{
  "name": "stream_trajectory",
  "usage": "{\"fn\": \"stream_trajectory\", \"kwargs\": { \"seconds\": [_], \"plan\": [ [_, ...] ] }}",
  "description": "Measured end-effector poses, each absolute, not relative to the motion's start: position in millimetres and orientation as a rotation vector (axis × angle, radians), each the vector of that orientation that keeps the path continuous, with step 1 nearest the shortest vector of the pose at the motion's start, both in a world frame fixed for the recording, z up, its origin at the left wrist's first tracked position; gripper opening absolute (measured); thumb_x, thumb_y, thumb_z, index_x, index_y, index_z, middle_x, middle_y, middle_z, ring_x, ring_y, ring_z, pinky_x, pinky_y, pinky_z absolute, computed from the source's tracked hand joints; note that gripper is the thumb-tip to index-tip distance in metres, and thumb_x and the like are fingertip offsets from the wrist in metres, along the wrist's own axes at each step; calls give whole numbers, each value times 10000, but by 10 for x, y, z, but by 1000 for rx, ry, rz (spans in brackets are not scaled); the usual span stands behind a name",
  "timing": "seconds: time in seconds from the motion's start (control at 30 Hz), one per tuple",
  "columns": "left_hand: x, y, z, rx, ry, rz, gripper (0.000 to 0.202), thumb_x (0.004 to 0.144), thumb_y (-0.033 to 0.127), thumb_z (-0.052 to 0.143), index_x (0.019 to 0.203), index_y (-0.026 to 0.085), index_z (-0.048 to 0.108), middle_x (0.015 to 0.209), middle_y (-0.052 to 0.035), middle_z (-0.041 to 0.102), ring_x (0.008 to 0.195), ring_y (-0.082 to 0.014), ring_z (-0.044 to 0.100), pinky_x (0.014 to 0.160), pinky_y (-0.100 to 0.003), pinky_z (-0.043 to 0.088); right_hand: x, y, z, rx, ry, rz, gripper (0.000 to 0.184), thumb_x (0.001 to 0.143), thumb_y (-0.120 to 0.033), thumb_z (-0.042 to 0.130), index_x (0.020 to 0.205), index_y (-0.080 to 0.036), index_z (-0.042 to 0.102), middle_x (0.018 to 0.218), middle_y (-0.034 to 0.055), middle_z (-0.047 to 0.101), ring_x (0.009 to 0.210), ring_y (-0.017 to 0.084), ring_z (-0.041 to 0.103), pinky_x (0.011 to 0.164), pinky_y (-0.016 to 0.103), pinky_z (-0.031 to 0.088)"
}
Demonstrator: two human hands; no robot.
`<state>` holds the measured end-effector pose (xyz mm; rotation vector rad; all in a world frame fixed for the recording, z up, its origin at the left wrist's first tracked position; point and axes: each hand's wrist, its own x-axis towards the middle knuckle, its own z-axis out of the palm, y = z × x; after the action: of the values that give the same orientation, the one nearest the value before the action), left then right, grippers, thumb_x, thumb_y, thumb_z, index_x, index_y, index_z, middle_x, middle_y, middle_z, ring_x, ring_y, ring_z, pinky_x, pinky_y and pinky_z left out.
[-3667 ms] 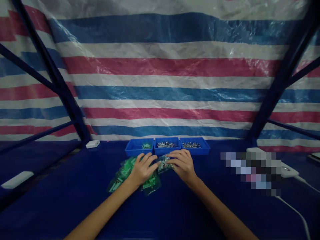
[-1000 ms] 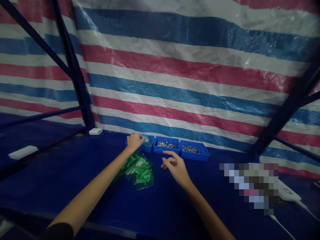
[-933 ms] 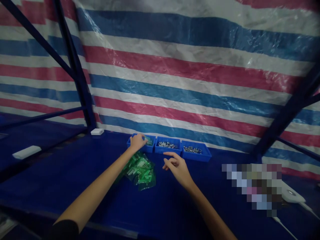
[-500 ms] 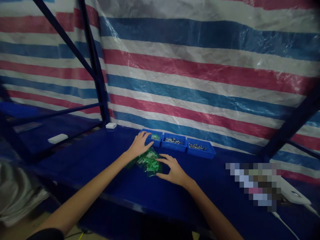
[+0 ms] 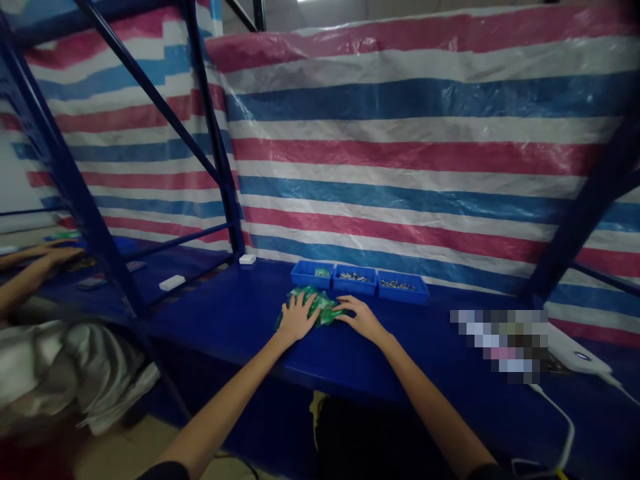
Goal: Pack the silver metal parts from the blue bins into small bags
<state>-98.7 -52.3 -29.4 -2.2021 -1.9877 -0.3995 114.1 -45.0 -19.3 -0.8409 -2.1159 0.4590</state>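
Observation:
A pile of small green plastic bags (image 5: 320, 305) lies on the dark blue table (image 5: 240, 313). My left hand (image 5: 299, 317) rests flat on the pile's left part with its fingers spread. My right hand (image 5: 361, 317) lies flat at the pile's right edge, fingers stretched out toward the bags. Behind the pile stand three small blue trays in a row: the left tray (image 5: 303, 275) holds a few green pieces, the middle tray (image 5: 355, 285) and the right tray (image 5: 403, 292) hold small grey metal parts.
A striped red, white and blue tarp hangs behind the table. Dark blue frame posts (image 5: 220, 167) stand at left and right. Another person's hands (image 5: 47, 257) work at the neighbouring table on the left. White devices (image 5: 575, 347) with a cable lie at right.
The camera has drawn back and swung left, showing the neighbouring table. My left hand left the left tray and came down onto the green bags. My right hand lowered beside them.

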Motion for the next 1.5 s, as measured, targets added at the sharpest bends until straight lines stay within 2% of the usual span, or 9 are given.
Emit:
{"fn": "stream_trajectory", "kwargs": {
  "seconds": [0.2, 0.4, 0.5, 0.6, 0.77, 0.97, 1.1, 1.3, 1.5],
  "plan": [
    [-894, -526, -311, -2116, -2012, -478, 570, 884, 575, 215, 1365, 307, 360, 1395, -101, 391, 1254, -346, 344, 944, -548, 312, 1271, -356, -76, -820, -1912, 529, 170, 804, -338, 589, 838, -219, 707, 879, 43, 702, 849, 188, 648, 804, 310, 489],
    [-781, -599, -223, -2292, -2040, -594, 556, 884, 535, 275, 1387, 299, 309, 1403, -115, 366, 1284, -314, 311, 977, -547, 280, 1316, -364, 1, -983, -1727, 564, 255, 768, -404, 592, 860, -190, 696, 846, 48, 715, 768, 197, 658, 692, 290, 507],
    [-670, -612, -247, -2416, -2052, -810, 556, 885, 524, 291, 1389, 291, 289, 1411, -122, 341, 1312, -301, 273, 1004, -543, 254, 1343, -317, -36, -1083, -1556, 558, 328, 759, -454, 575, 871, -166, 684, 817, 60, 707, 705, 191, 655, 630, 279, 511],
    [-559, -598, -244, -2470, -2041, -1062, 462, 891, 418, 338, 1339, 304, 343, 1358, -105, 398, 1289, -272, 314, 996, -514, 280, 1395, -277, -93, -1219, -1415, 510, 372, 743, -496, 573, 859, -159, 681, 763, 54, 698, 661, 183, 643, 598, 274, 504],
    [-535, -512, 1, -2522, -1931, -1249, 272, 886, 390, 396, 1124, 321, 508, 1210, -52, 500, 1193, -254, 399, 960, -503, 301, 1415, -298, -147, -1276, -1227, 596, 449, 706, -524, 599, 916, -132, 659, 791, 84, 703, 666, 205, 656, 586, 289, 510],
    [-734, -290, 231, -2638, -1470, -1259, 179, 907, 289, 388, 970, 262, 554, 1084, -31, 553, 1094, -213, 453, 922, -411, 320, 1279, -383, -149, -1214, -1197, 718, 421, 690, -466, 653, 951, -137, 614, 867, 100, 701, 771, 221, 671, 700, 333, 538],
    [-752, -215, 240, -2705, -1410, -1269, 156, 895, 294, 425, 1001, 245, 528, 1042, -27, 566, 1026, -199, 493, 886, -379, 357, 1221, -467, -81, -1211, -1235, 704, 334, 709, -421, 661, 905, -151, 648, 877, 86, 705, 817, 220, 667, 731, 334, 540],
    [-553, -139, 286, -2918, -1388, -1340, 330, 810, 425, 570, 1070, 234, 501, 1027, -45, 577, 994, -205, 522, 872, -392, 399, 1194, -541, 32, -1178, -1191, 688, 270, 767, -387, 620, 936, -190, 694, 922, 54, 712, 848, 204, 666, 779, 341, 543],
    [-415, -66, 354, -3019, -1403, -1510, 214, 771, 410, 622, 739, 205, 568, 751, 6, 610, 745, -156, 571, 751, -331, 433, 1156, -474, 151, -1166, -1298, 614, 237, 757, -376, 637, 902, -201, 707, 854, 49, 713, 745, 181, 660, 688, 315, 548]
  ]
}}
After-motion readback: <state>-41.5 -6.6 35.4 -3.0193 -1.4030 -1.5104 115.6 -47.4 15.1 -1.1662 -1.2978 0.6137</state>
